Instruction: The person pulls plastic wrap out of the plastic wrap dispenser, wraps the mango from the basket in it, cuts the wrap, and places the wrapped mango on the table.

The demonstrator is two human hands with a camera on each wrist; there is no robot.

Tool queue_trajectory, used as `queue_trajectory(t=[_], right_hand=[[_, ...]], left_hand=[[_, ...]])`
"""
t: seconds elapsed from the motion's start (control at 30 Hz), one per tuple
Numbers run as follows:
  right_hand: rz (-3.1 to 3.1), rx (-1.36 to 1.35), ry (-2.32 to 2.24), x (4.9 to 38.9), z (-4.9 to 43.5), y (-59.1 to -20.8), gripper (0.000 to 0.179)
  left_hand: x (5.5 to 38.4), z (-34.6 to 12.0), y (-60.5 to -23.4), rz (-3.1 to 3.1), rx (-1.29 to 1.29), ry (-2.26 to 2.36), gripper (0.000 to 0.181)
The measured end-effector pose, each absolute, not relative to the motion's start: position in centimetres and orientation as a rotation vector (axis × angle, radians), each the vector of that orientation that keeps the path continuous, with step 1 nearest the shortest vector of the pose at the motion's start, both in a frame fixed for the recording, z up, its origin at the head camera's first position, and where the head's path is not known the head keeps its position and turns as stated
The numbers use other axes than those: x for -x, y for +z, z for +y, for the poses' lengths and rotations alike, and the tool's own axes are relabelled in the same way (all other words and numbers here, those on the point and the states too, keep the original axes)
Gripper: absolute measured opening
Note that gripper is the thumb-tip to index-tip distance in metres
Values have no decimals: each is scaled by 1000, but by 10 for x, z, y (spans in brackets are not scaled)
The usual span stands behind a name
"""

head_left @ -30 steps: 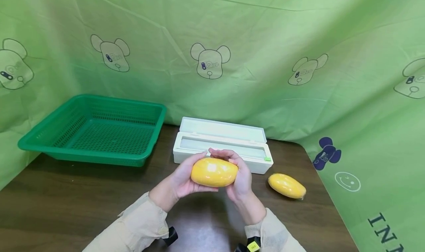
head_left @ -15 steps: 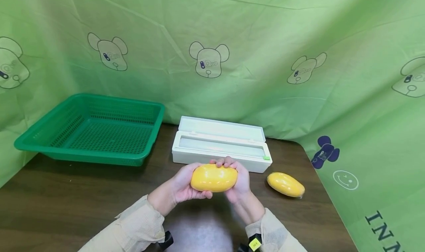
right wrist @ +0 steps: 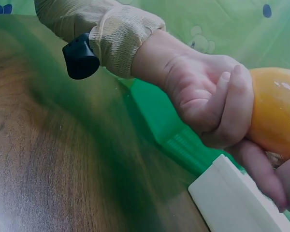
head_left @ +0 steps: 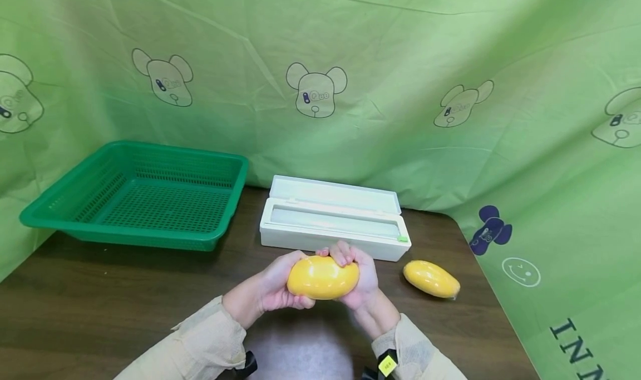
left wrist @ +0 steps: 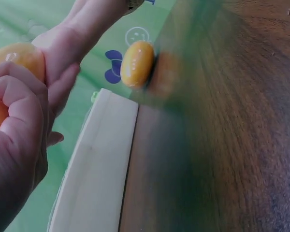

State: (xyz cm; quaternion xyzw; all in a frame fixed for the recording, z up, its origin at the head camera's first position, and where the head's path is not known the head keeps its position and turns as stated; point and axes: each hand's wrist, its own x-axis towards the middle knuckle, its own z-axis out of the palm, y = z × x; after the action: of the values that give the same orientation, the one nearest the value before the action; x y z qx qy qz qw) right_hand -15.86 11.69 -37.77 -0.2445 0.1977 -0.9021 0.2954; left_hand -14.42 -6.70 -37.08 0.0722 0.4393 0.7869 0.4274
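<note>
Both of my hands hold a glossy yellow oval fruit (head_left: pixel 323 279) above the table in the head view. My left hand (head_left: pixel 278 284) grips its left end, thumb on top and fingers curled below. On the right end, my right hand (head_left: pixel 364 280) has its fingers bent over the top. In the right wrist view the left hand (right wrist: pixel 212 99) shows curled fingers against the fruit (right wrist: pixel 275 111). A second yellow fruit (head_left: pixel 432 279), with a wisp of clear film at one end, lies on the table to the right.
Behind my hands stands a white cling film dispenser (head_left: pixel 295 237), lid (head_left: pixel 335 194) raised, with a green slider (head_left: pixel 403 238). A green plastic basket (head_left: pixel 150 236) sits at the back left. Green printed cloth (head_left: pixel 375 146) hangs behind the brown wooden table (head_left: pixel 125 302).
The held fruit has come down slightly towards me. My right fingers have gone from stretched behind the fruit to bent over its top; my left fingers have curled in underneath.
</note>
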Motion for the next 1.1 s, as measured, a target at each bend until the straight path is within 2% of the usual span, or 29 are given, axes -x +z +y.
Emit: queue_trajectory(t=[0.2,0.47,0.73,0.9,1.1], right_hand=[[580,685,-2376,158,118,-379,22],[723,562,-2445,157,127,-376,16],[1316,169,-2453,159,136,-366,36],[1457,172,-2316,154,129,-362,36],[1495,229,-2234,150,126,-363,30]], left_hand=[[147,-71,-371,988,-358,1877,48],[153,-69,-368,802,-280,1879,50],[159,-78,-366,897,-221,1936,51],[160,-79,-372,986,-219,1923,55],[157,-75,-373,1001,-293,1905,49]])
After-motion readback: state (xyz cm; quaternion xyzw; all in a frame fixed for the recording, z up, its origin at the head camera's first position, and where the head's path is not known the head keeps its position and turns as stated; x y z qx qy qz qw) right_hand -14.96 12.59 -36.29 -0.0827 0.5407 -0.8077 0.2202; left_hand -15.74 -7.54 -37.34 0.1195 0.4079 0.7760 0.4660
